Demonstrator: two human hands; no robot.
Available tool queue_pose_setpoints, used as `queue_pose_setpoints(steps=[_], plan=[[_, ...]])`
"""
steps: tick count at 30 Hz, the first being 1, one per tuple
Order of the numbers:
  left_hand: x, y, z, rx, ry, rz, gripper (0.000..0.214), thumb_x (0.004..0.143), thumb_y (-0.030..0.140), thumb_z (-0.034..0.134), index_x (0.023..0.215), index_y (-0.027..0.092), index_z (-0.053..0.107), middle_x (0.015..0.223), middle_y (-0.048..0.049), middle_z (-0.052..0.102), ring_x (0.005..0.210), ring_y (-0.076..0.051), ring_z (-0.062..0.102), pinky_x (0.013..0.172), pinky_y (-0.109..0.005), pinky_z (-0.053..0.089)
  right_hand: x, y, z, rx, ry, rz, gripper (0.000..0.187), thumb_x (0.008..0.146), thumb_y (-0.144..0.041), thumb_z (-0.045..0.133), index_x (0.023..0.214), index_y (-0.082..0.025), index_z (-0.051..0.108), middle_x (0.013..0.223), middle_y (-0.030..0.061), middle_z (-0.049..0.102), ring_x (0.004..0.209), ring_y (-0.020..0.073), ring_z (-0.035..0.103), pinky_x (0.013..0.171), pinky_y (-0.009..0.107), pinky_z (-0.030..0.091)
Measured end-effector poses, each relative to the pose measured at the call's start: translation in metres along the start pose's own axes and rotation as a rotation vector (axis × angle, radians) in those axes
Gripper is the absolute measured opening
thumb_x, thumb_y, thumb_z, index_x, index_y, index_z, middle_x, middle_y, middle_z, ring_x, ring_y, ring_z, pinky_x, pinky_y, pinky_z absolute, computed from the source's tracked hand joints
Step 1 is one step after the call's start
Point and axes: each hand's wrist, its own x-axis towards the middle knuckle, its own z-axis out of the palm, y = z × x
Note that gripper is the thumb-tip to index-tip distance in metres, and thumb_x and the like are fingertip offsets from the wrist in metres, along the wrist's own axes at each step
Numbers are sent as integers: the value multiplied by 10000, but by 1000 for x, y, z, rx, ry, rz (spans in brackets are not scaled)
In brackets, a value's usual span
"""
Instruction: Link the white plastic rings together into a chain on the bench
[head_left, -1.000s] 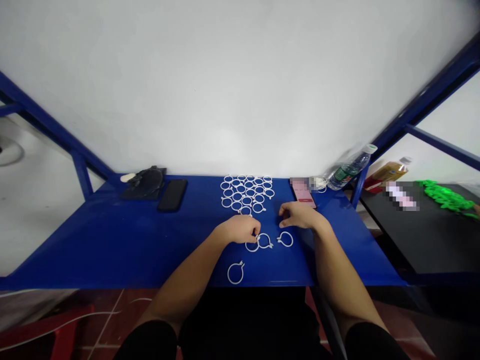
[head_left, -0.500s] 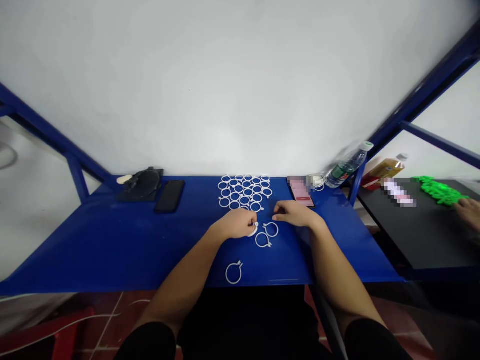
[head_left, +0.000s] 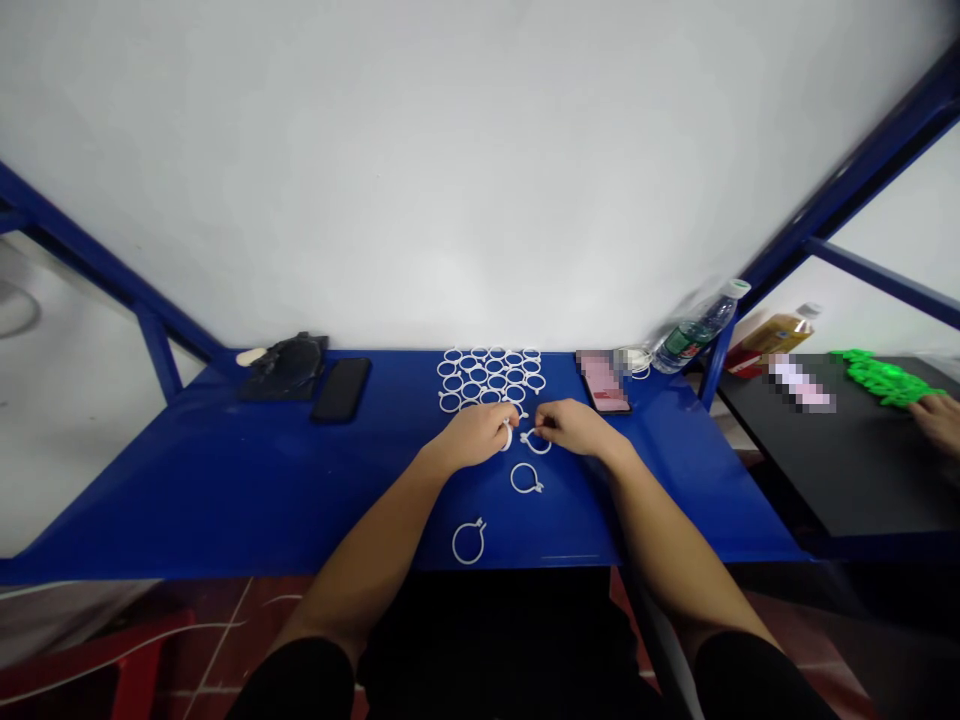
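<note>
My left hand is closed on a white clip ring, seen nearly edge-on by the fingertips. Close beside it, my right hand pinches the upper edge of a second white clip ring; whether that ring is lifted off the table I cannot tell. Nearer to me lies a loose ring with its small clip end to the right. Another ring rests by the table's front edge. Beyond my hands, several white rings lie side by side in rows, the nearest partly hidden by my left hand.
On the blue table are a black phone and a black plastic bag at left. A lit phone and a water bottle stand right. A co-worker's hand touches green pieces on a black table.
My right hand has moved left and down onto the nearer loose ring and now pinches it, and the ring has shifted slightly. My left hand has moved slightly away from me with its ring.
</note>
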Motion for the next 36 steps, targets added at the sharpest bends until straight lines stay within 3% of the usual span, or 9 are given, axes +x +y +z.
queue_pose_setpoints(steps=[5, 9, 14, 22, 26, 29, 36], plan=[[4, -7, 7, -50, 212, -50, 309, 1006, 216, 501, 1223, 228, 721, 1228, -41, 757, 1131, -205, 700, 1013, -341, 518, 3, -3, 1, 127, 285, -15, 115, 945, -294, 619, 866, -215, 646, 811, 7, 708, 696, 155, 605, 672, 263, 408], [7, -9, 8, -71, 317, -100, 262, 998, 309, 605, 1202, 240, 754, 1204, -40, 776, 1089, -206, 722, 995, -333, 532, 3, -4, 7, 178, 373, -21, 158, 980, -356, 594, 914, -221, 640, 791, 6, 704, 665, 161, 608, 663, 270, 424], [7, -6, 6, -98, 301, -40, 220, 1006, 293, 599, 1124, 236, 777, 1140, -34, 788, 1049, -186, 726, 954, -309, 533, 4, -6, 12, 179, 382, -47, 173, 990, -362, 575, 907, -222, 634, 785, 12, 699, 677, 163, 613, 665, 267, 433], [6, -4, 8, -91, 228, -76, 202, 980, 289, 618, 1094, 238, 778, 1092, -20, 789, 969, -183, 721, 884, -299, 525, 7, -3, 20, 165, 359, -56, 117, 953, -283, 573, 881, -220, 641, 794, 8, 700, 696, 163, 617, 679, 273, 457], [6, -1, 8, -49, 238, -123, 177, 951, 236, 626, 1043, 231, 777, 1054, -21, 789, 948, -184, 716, 881, -302, 524, 8, -5, 20, 164, 423, -164, 154, 992, -326, 575, 1039, -238, 691, 1038, 74, 740, 935, 217, 678, 854, 350, 532], [6, -1, 8, -28, 247, -116, 181, 960, 234, 608, 1043, 227, 768, 1050, -24, 786, 963, -188, 714, 877, -305, 520, 9, -7, 19, 177, 431, -304, 169, 1023, -329, 560, 1087, -258, 699, 1146, 90, 733, 1097, 237, 669, 993, 412, 520], [6, -3, 11, -4, 253, -109, 171, 964, 261, 604, 1020, 224, 761, 1023, -26, 781, 919, -184, 706, 839, -299, 512, 8, -11, 18, 204, 370, -304, 155, 1005, -346, 585, 1014, -257, 711, 1006, 76, 751, 967, 232, 688, 936, 416, 544]])
